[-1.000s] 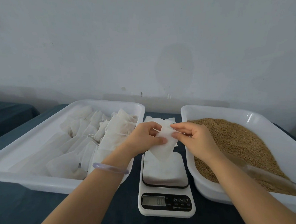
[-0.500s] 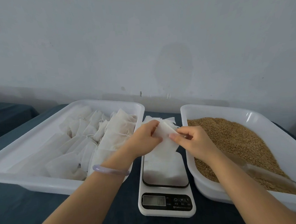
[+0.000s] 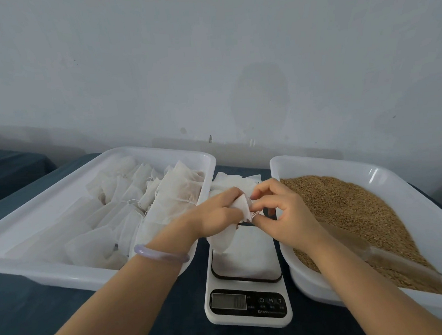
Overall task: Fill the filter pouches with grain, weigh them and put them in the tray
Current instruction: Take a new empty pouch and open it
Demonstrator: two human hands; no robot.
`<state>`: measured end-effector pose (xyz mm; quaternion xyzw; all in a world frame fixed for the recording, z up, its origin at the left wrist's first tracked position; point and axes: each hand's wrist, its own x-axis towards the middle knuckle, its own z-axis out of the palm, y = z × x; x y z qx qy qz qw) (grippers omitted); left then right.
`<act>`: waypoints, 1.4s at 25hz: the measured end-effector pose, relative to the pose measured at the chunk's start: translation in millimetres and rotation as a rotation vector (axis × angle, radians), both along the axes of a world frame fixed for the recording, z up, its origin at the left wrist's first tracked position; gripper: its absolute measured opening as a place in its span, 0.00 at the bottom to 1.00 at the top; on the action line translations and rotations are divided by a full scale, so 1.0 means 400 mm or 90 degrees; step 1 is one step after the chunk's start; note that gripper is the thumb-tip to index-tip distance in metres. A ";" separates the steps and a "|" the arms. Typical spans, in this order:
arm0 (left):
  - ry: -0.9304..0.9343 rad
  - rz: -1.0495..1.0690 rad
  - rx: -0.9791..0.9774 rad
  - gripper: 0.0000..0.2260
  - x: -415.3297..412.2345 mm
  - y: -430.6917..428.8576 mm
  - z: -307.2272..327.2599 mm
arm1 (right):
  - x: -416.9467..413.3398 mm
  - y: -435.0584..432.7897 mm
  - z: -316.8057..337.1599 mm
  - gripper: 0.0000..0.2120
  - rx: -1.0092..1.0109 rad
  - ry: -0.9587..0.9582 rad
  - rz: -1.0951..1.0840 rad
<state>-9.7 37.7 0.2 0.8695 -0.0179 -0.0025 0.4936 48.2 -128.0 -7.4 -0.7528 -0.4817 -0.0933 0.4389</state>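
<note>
Thin white paper filter pouch (image 3: 224,240) hangs lengthwise down over the white digital scale (image 3: 248,317), its top edge pinched by fingers of both the left hand (image 3: 215,217) and right hand (image 3: 285,215); brown grain (image 3: 345,207) in the white plastic tub (image 3: 317,163) lies just right, nearest the right hand.

Both bare forearms reach forward and converge. The left hand (image 3: 214,215) and right hand (image 3: 285,214) meet almost fingertip to fingertip, curled fingers pinching one filter pouch (image 3: 222,240).

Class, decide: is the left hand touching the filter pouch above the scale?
Touching. The head view shows the left hand gripping the filter pouch in curled fingers.
</note>
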 end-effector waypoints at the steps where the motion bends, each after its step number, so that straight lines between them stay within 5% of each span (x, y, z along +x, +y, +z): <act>1: 0.000 -0.019 0.004 0.16 -0.004 -0.002 0.004 | 0.000 -0.001 -0.001 0.04 0.029 -0.023 0.000; 4: -0.016 -0.043 0.006 0.19 -0.010 -0.011 0.014 | 0.000 -0.005 0.004 0.05 0.097 -0.038 0.014; 9: 0.017 -0.092 -0.112 0.20 -0.017 -0.013 0.015 | 0.003 -0.010 -0.006 0.06 -0.082 0.099 0.101; 16: 0.021 -0.067 -0.142 0.19 -0.011 -0.008 0.017 | 0.001 -0.010 -0.006 0.15 -0.057 0.164 0.095; 20: 0.020 -0.112 -0.098 0.14 -0.008 0.003 0.019 | 0.002 -0.020 0.006 0.11 -0.018 0.157 0.101; 25: 0.055 -0.133 -0.068 0.12 -0.006 0.002 0.024 | 0.012 -0.033 0.013 0.17 0.034 0.120 0.047; 29: 0.023 -0.096 0.024 0.24 0.002 0.002 0.020 | -0.002 -0.029 0.009 0.16 -0.067 -0.002 0.087; 32: 0.002 -0.109 0.113 0.14 0.001 -0.006 0.016 | -0.010 -0.024 0.024 0.15 -0.100 -0.091 0.080; 35: 0.048 -0.129 0.119 0.05 0.003 -0.006 0.016 | -0.030 -0.040 0.043 0.10 -0.104 -0.030 0.108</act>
